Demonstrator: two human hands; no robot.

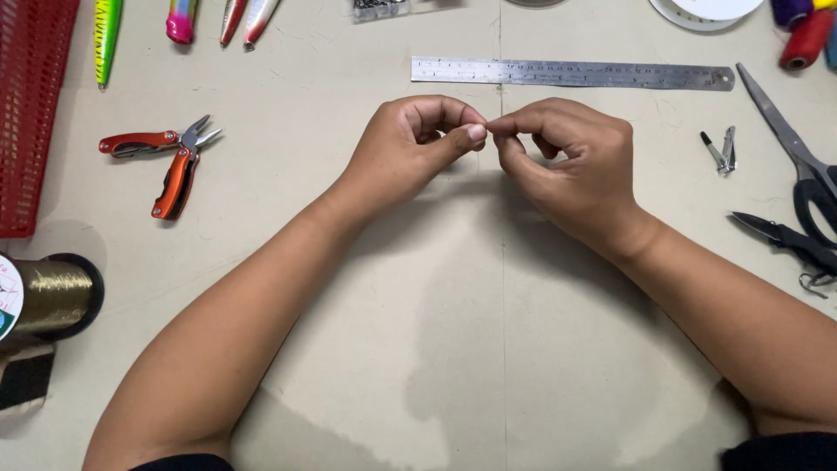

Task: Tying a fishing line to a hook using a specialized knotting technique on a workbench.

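The flat work table [261, 288] was pale beige. The folding pliers [170, 157] had orange-red handles and grey steel jaws. The plastic mesh basket [30, 105] was bright red. The long steel ruler [571, 74] was silver-grey. The spool of thread [52, 296] shone gold between black rims. The slim fishing lure [106, 35] was neon yellow-green with dark stripes. The large scissors [806, 170] had black handles.

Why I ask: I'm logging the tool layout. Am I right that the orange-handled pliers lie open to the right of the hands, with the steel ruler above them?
Not quite. The head view shows the orange-handled pliers lying open to the left of the hands, beyond the left hand. The steel ruler does lie above the hands.
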